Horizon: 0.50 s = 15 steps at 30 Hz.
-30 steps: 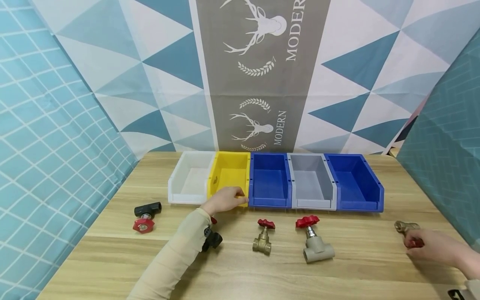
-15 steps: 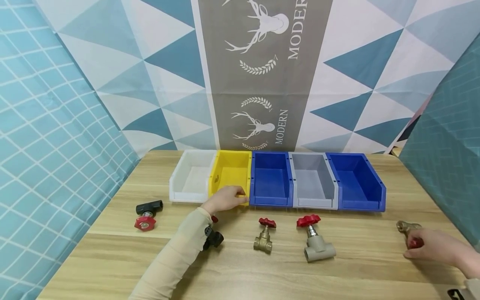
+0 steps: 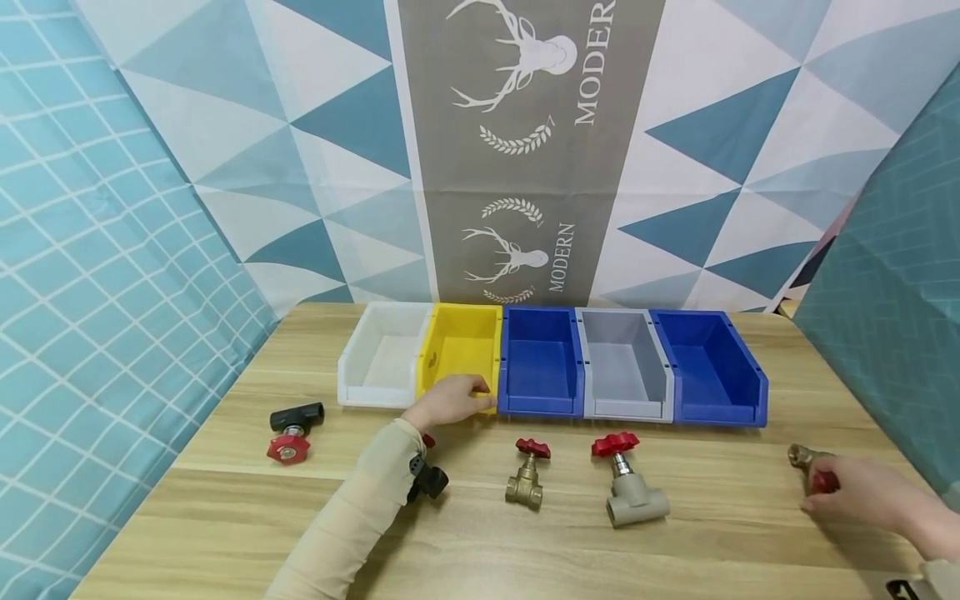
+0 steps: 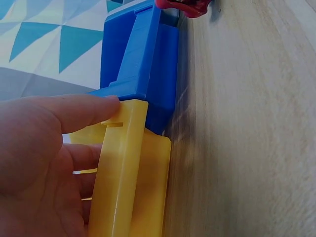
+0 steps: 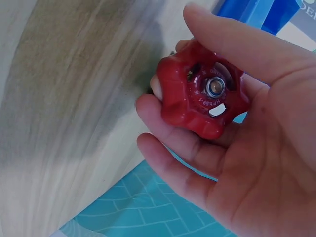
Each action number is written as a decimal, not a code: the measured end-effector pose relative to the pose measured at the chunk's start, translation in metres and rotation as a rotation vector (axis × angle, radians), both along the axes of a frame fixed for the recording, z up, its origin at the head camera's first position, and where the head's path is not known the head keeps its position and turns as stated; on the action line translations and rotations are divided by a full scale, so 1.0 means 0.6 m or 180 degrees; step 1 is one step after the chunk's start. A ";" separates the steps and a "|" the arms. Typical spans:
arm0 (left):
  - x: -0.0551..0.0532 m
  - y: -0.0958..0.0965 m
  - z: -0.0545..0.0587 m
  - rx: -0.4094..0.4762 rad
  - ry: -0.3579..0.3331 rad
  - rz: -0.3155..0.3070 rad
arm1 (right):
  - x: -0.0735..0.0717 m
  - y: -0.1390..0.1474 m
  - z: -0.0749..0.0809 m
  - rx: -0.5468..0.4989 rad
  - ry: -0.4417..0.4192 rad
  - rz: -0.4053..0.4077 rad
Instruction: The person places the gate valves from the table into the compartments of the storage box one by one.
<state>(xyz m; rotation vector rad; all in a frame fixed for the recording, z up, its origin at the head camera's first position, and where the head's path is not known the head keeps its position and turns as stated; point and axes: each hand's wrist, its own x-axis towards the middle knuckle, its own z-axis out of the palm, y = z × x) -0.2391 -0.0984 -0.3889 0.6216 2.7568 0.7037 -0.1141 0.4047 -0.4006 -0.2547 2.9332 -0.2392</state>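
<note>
My left hand point(image 3: 452, 398) is at the front of the yellow bin point(image 4: 123, 168). Its thumb touches the lip's corner beside the blue bin point(image 4: 163, 74), while its fingers reach behind the front wall, tips hidden. At far right, my right hand point(image 3: 862, 496) holds a brass gate valve point(image 3: 802, 455) by its red handwheel point(image 5: 202, 94), thumb on one side and fingers curled round the other. Between the hands lie another brass gate valve point(image 3: 525, 485) and a grey plastic valve point(image 3: 636, 498) with red handwheels. A black valve point(image 3: 429, 482) is partly hidden by my left forearm.
A white bin point(image 3: 378, 396), a grey bin point(image 3: 628, 408) and another blue bin point(image 3: 716, 412) complete the row at the table's back. Another black valve point(image 3: 296, 417) with a red handwheel lies at left. Patterned cloth point(image 3: 510, 167) hangs behind the wooden table point(image 3: 570, 558).
My right hand shifts very slightly leftward, still holding the handwheel. My left hand stays on the yellow bin. The head view wobbles slightly.
</note>
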 end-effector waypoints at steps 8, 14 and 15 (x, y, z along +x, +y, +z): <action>0.001 -0.001 -0.003 0.0008 0.0036 0.0001 | -0.017 -0.005 0.008 -0.0070 -0.0324 -0.0180; -0.002 -0.001 -0.005 0.0034 0.0046 0.0012 | -0.020 -0.009 0.015 -0.0059 -0.0397 -0.0211; -0.003 -0.001 -0.006 0.0036 0.0050 0.0011 | -0.020 -0.011 0.017 -0.0048 -0.0397 -0.0222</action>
